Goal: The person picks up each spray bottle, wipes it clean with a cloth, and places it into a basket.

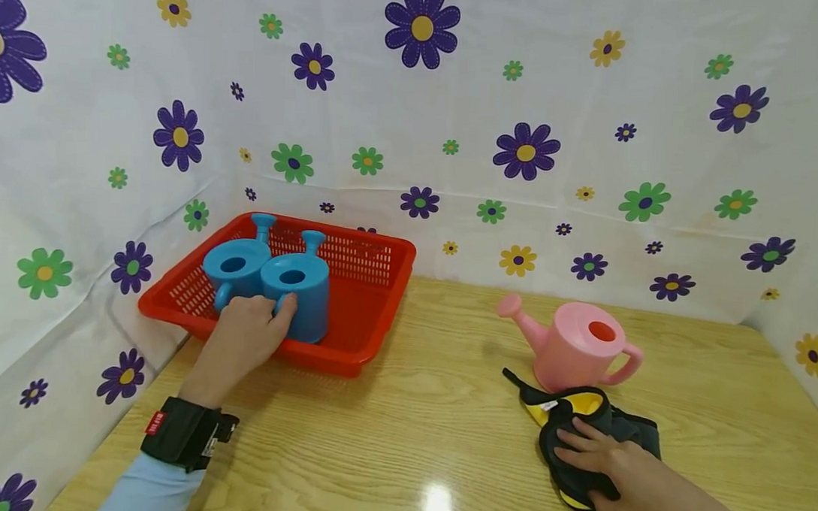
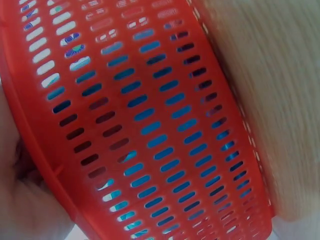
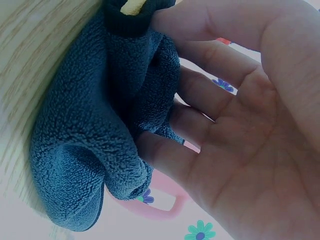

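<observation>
A blue watering can [image 1: 304,301] stands in a red plastic basket [image 1: 361,359], next to another blue watering can [image 1: 236,263]. Over the basket's front rim reaches my left hand [image 1: 247,332], holding the nearer can's handle with the thumb on top; its other fingers are mostly hidden. In the left wrist view, the basket's slotted wall [image 2: 145,120] covers the cans. My right hand [image 1: 621,470] rests on a crumpled dark grey cloth [image 1: 636,429] with yellow lining and black edging. The right wrist view has its fairly straight fingers [image 3: 205,95] touching the cloth [image 3: 80,125].
Just behind the cloth stands a pink watering can [image 1: 578,348], spout to the left. The wooden table [image 1: 390,420] lies between basket and cloth. A white flower-print sheet [image 1: 360,118] hangs along the back and sides, close to the basket.
</observation>
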Tool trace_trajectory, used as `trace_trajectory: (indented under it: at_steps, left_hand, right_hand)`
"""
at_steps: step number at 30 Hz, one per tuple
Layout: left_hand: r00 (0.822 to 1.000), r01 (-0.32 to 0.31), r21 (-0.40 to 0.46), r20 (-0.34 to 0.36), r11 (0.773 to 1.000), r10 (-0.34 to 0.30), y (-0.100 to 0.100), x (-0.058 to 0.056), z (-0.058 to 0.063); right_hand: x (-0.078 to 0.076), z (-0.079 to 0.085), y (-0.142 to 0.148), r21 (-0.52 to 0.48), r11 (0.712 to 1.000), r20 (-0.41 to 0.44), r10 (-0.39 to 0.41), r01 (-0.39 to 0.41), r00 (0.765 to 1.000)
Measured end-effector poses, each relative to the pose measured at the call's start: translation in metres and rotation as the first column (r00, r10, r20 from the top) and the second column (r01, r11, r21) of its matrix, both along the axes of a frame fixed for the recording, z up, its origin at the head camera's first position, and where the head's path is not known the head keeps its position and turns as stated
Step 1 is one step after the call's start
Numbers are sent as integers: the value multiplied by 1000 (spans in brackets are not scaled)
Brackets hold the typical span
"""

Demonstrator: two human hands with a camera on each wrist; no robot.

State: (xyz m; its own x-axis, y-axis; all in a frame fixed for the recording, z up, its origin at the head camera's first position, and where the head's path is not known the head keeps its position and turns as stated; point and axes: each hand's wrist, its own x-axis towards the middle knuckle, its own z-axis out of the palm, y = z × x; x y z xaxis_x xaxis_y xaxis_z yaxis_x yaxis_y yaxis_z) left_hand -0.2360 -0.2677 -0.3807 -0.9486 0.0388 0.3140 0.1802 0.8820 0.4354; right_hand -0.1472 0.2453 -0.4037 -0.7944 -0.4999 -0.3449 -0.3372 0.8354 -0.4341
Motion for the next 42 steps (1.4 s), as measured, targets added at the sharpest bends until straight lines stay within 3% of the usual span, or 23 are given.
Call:
trace_trajectory:
  at_steps: [6,11,15,18,21,22,25,26,27,28,30,33,35,38,39,42]
  left_hand:
    - [1000,3,10,-9,1000,-3,1,1,0]
    - [989,16,21,-147,1000,-13,2,0,-3]
    - [968,16,46,-253,999,-4,5,-1,-4]
    - [960,8,60,-280,998,9,6,-2,-4]
    - [957,12,114,-290,993,22,6,0,-6]
    - [951,21,126,-307,992,19,6,2,-6]
    - [927,51,135,-376,989,3,9,14,-3]
    - [915,64,121,-403,991,-10,12,19,0]
    - [902,83,105,-430,991,-30,15,24,2]
    - [889,105,85,-455,991,-56,19,29,5]
    - [869,156,54,-483,986,-111,27,39,10]
    - [860,247,23,-465,969,-208,41,51,15]
    - [863,301,-4,-424,954,-274,50,59,16]
    - [869,385,-21,-330,923,-370,65,70,16]
    - [868,415,-15,-295,910,-401,69,73,16]
    - [849,500,11,-204,866,-488,85,79,14]
  right_hand:
    - [0,-1,0,0,1000,-12,-4,4,1000]
    - [0,0,2,-11,1000,-33,13,-13,999]
    - [-2,2,9,-37,996,-215,67,-77,974]
    - [-4,7,13,-46,998,-345,33,-52,938]
    - [-3,15,15,-91,995,-494,-87,48,865]
    - [-3,18,17,-114,989,-546,-138,89,827]
    - [-9,27,26,-221,963,-688,-268,157,675]
    - [-13,30,31,-244,956,-711,-292,165,639]
    - [-19,33,36,-255,951,-714,-309,177,629]
    - [-25,35,41,-251,949,-712,-313,189,629]
    - [-37,37,49,-223,950,-655,-312,218,688]
    - [-50,33,53,-182,950,-535,-314,256,784]
    - [-53,26,50,-211,948,-497,-313,238,809]
    - [-50,18,37,-287,949,-520,-271,132,810]
    - [-48,17,31,-302,950,-520,-233,78,822]
    - [-35,17,8,-320,943,-412,-51,-92,910]
